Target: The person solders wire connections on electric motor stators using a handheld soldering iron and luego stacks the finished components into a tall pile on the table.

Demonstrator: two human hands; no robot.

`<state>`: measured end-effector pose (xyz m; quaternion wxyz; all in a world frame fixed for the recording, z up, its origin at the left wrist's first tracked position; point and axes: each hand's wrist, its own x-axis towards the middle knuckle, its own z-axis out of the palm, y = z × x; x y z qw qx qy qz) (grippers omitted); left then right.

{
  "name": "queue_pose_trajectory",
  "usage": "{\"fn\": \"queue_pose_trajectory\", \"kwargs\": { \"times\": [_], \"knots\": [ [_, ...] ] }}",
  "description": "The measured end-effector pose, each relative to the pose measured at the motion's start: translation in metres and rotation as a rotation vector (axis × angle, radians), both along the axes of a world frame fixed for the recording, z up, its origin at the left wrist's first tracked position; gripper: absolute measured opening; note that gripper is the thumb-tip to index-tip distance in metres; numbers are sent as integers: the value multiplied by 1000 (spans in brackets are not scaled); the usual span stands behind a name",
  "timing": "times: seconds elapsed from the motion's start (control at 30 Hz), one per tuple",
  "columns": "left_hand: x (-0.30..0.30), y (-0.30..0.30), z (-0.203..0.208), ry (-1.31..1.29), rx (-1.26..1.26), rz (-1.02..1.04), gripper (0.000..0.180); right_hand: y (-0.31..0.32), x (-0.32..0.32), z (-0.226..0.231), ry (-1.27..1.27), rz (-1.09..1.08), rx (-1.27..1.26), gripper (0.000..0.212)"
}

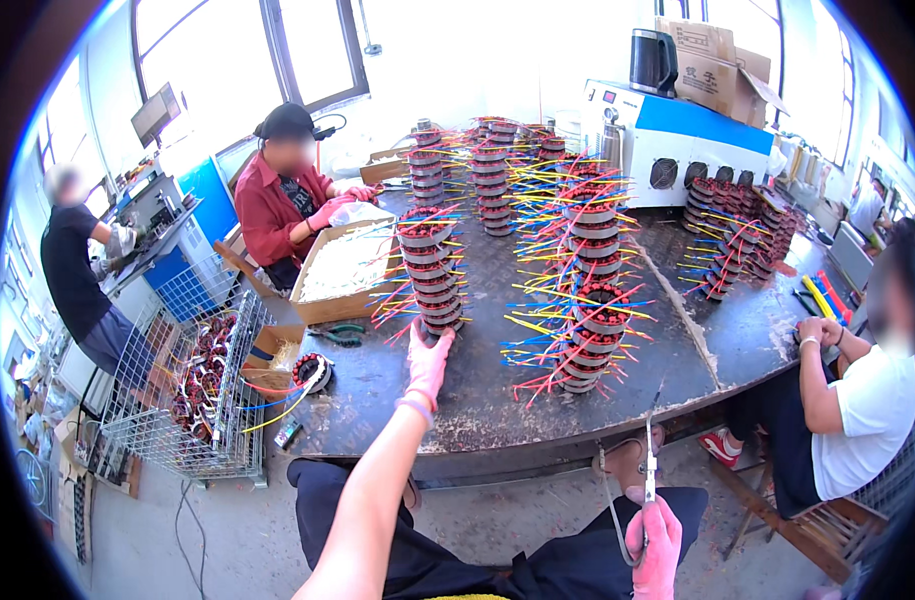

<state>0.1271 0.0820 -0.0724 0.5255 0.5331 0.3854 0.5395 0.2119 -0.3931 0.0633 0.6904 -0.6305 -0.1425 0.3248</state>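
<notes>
Left hand (431, 360) outstretched at ring stack (434, 275); right hand (656, 545) low, gripping tool (651, 473).

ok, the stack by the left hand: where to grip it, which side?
Low on the stack, around the bottom rings' outer rims, coming from the near side, where the left hand is. Wires stick out left and right; the near rims look mostly bare. Tall and narrow, so probably best kept upright.

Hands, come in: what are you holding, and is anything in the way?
Left hand at base of wired ring stack. Right hand gripping slender tool. Another wired stack to the right, wires splayed; possible snag.
</notes>
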Motion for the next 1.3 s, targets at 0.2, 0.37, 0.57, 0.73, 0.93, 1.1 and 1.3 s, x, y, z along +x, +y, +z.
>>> {"fn": "queue_pose_trajectory", "kwargs": {
  "times": [0.2, 0.37, 0.57, 0.73, 0.93, 1.1, 1.3],
  "knots": [
    [49, 8, 6, 371, 9, 326, 108, 0, 15, -4, -34, -5, 87, 36],
    [42, 4, 28, 540, 3, 337, 110, 6, 24, -1, -40, 12, 78, 36],
    [34, 12, 25, 635, 45, 337, 105, 15, 29, -1, -52, 15, 75, 35],
    [28, 25, 29, 626, 86, 206, 108, 18, 34, 2, -67, -10, 78, 31],
    [14, 41, 32, 633, 93, 63, 114, 24, 35, 15, -89, -42, 36, 35],
    [7, 58, 27, 630, 144, -29, 112, 29, 34, 19, -90, -42, 21, 36],
    [4, 80, 29, 633, 146, -222, 114, 34, 34, 21, -91, -84, 38, 31]
  ]
}}
